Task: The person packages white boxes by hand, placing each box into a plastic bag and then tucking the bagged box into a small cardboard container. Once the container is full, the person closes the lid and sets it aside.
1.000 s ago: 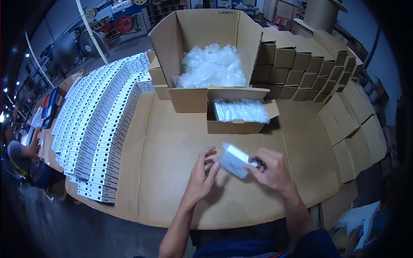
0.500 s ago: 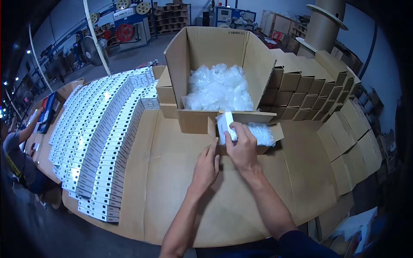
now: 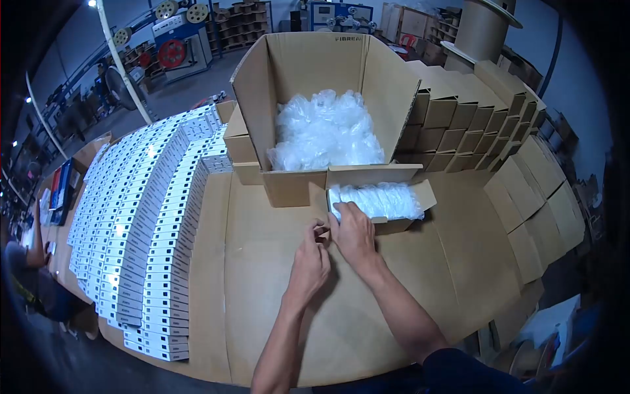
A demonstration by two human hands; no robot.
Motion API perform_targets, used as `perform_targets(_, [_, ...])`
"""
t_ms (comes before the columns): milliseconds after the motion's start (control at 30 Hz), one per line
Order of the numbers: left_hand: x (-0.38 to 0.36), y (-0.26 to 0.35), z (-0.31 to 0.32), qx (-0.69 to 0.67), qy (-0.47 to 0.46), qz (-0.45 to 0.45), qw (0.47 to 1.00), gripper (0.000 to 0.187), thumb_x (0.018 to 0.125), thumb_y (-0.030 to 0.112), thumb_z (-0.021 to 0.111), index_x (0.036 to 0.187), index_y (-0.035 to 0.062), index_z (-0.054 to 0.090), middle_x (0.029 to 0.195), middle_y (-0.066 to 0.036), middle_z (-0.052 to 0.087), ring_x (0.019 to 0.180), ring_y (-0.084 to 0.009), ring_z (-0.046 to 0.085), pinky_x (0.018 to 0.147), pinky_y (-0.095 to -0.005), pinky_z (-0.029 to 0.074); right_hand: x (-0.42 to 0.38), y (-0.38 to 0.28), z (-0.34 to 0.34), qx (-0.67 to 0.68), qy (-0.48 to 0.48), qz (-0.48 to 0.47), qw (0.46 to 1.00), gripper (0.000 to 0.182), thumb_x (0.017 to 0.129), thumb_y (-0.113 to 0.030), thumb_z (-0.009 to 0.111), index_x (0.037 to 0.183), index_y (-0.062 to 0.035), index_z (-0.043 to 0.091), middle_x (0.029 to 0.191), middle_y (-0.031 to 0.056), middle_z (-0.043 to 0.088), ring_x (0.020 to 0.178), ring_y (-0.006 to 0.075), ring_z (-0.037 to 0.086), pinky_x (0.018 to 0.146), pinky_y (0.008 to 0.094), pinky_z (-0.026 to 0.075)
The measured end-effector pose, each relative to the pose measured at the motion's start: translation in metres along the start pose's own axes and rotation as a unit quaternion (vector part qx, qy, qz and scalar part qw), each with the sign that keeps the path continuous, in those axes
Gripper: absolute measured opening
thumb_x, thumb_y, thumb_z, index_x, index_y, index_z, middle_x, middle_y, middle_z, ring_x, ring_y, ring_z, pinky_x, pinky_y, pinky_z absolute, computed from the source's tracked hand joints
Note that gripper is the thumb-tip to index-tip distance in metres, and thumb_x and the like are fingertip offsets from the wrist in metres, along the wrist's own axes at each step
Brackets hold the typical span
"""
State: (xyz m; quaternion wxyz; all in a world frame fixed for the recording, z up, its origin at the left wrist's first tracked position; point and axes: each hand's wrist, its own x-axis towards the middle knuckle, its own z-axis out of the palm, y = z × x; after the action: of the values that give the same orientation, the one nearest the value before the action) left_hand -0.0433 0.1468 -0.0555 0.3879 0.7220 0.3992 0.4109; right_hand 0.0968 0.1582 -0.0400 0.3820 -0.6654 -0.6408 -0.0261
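Observation:
A small open cardboard carton (image 3: 394, 227) lies in front of me, with a row of clear-wrapped items (image 3: 380, 199) inside. My right hand (image 3: 355, 233) is closed over the front wall at its left end, fingertips inside against the row and thumb outside by the corner. Beside it, my left hand (image 3: 311, 261) has its fingers curled together just below the carton's left end flap (image 3: 318, 202); whether they pinch the flap's edge cannot be made out. The white box handled earlier is no longer distinct; my right fingers cover that end.
Behind the carton stands a tall open box (image 3: 315, 62) full of crumpled clear plastic bags (image 3: 328, 131). Long stacks of white boxes (image 3: 131, 217) fill the left side. Folded brown cartons (image 3: 453, 118) are piled at right, with more cartons (image 3: 535, 207) nearer. A person (image 3: 39, 269) works far left.
My right hand has lowered the white box into the carton's left end and moved down to the front wall. My left fingers have curled in. The view has shifted slightly.

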Motion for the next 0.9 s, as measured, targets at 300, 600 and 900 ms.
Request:
perform_targets(300, [0.005,-0.001,-0.02,0.021,-0.052,-0.002,0.998,0.043,0.094,-0.005,0.047,0.135,0.0017,0.036,0.122,-0.03,0.066,0.113,-0.0468,0.065,0.098,-0.0501,0.051,-0.031,-0.01,-0.008,-0.175,-0.118,-0.045,0.976,0.054,0.081,-0.016,0.066,0.13,0.003,0.055,0.127,0.0175,0.059,0.104,0.0357,0.06,0.082,0.0494,0.052])
perform_targets(600, [0.075,-0.01,-0.175,0.201,0.077,0.022,0.976,0.022,0.095,0.01,0.06,0.112,-0.0032,0.066,0.104,-0.024,0.071,0.1,-0.0364,0.07,0.09,-0.0423,0.054,-0.003,-0.031,-0.043,-0.074,-0.162,0.005,0.984,0.054,0.091,-0.007,0.056,0.143,0.0028,0.045,0.129,0.0252,0.058,0.109,0.0443,0.063,0.086,0.0512,0.054])
perform_targets(900, [0.234,-0.122,-0.297,0.395,0.234,0.176,0.871,0.039,0.086,0.0,0.056,0.125,-0.0024,0.056,0.116,-0.024,0.064,0.117,-0.0398,0.06,0.102,-0.0461,0.048,0.096,-0.135,0.02,0.081,-0.135,-0.269,0.95,0.049,0.087,-0.01,0.066,0.132,0.001,0.054,0.12,0.0232,0.06,0.109,0.0409,0.062,0.093,0.047,0.053])
